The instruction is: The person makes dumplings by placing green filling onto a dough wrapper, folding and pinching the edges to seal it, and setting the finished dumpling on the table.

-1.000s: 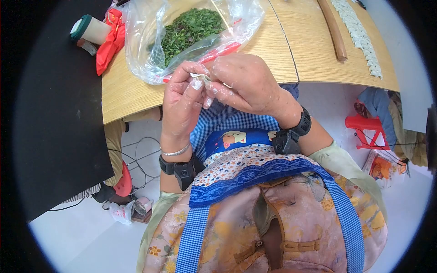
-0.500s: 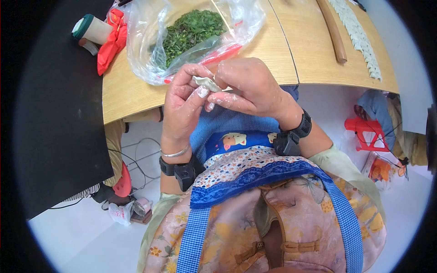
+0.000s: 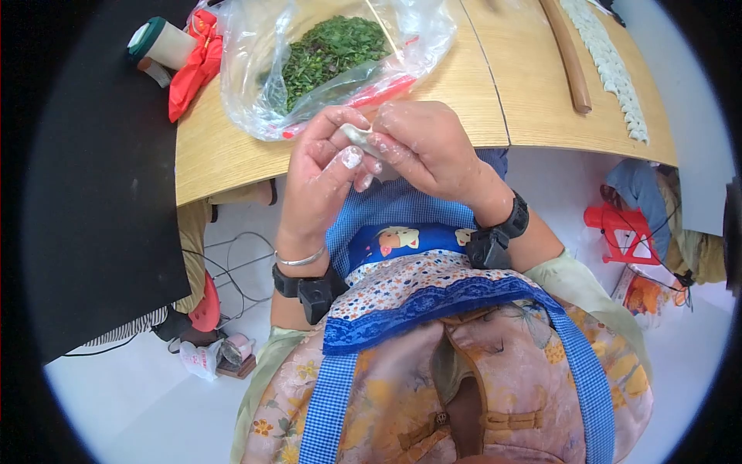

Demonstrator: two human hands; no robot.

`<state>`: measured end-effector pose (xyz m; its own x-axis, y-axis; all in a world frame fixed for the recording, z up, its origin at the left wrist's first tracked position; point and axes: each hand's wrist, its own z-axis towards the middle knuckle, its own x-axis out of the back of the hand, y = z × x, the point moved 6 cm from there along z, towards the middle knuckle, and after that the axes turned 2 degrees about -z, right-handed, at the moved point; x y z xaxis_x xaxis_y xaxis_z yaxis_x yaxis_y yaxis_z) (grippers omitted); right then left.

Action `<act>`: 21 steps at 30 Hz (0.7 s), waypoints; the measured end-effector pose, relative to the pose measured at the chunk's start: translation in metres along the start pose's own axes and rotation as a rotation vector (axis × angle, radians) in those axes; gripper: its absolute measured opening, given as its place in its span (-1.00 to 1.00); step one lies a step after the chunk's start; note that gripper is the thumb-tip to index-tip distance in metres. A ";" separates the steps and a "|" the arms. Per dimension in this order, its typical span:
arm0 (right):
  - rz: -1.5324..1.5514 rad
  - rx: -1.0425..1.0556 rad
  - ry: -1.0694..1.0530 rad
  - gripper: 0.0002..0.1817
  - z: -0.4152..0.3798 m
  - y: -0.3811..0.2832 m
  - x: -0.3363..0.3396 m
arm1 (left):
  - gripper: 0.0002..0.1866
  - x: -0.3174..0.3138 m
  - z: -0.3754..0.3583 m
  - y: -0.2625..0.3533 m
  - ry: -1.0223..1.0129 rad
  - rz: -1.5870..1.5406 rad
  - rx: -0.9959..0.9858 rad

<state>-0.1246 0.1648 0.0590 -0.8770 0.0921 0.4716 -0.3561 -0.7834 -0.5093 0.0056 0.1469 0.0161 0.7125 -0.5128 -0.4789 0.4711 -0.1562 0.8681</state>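
Observation:
A small pale dumpling (image 3: 355,136) is pinched between both floury hands, just in front of the table edge. My left hand (image 3: 318,162) cradles it from the left with curled fingers, the thumb below it. From the right, my right hand (image 3: 427,147) presses its thumb and bent fingers on the dumpling's edge. Its far side is hidden behind the fingers. Beyond the hands, chopped green filling (image 3: 334,58) sits in a clear plastic bag (image 3: 246,97), with a thin stick (image 3: 382,27) standing in it.
On the wooden table (image 3: 224,164), a rolling pin (image 3: 568,58) lies at the right beside overlapping rows of finished dumplings (image 3: 607,66). A red bag (image 3: 192,77) and a green-and-white roll (image 3: 166,45) are at the left. A red stool (image 3: 627,234) stands below on the right.
My right thumb and fingers have shifted along the dumpling's edge, and the dumpling is tilted differently. Both hands stay close together, the left slightly further right. The view has shifted slightly.

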 end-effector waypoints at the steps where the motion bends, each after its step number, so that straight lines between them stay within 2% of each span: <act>1: 0.000 0.006 -0.001 -0.83 0.000 0.000 0.000 | -0.68 0.001 0.001 -0.001 0.044 -0.047 0.008; 7: -0.023 -0.076 -0.038 -0.80 -0.004 0.006 -0.002 | -0.73 0.009 0.003 -0.008 0.028 0.011 -0.032; 9: 0.201 -0.115 -0.033 -0.75 -0.006 0.010 -0.003 | -0.75 0.007 0.003 -0.005 0.051 0.045 -0.030; 14: 0.127 -0.181 -0.048 -0.72 -0.009 0.020 0.002 | -0.81 0.012 0.000 -0.003 0.044 0.107 0.046; 16: 0.127 -0.215 -0.090 -0.73 -0.009 0.021 0.000 | -0.77 0.012 0.000 -0.005 -0.015 0.150 0.066; 18: 0.253 -0.212 -0.074 -0.75 -0.007 0.019 -0.002 | -0.73 0.012 0.001 -0.006 0.015 0.148 0.070; 21: 0.238 -0.230 -0.143 -0.75 -0.006 0.019 -0.004 | -0.67 0.013 0.000 -0.008 0.040 0.140 0.085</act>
<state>-0.1300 0.1531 0.0425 -0.8958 -0.1760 0.4082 -0.2253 -0.6119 -0.7582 0.0109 0.1415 0.0026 0.7892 -0.5009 -0.3554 0.3211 -0.1568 0.9340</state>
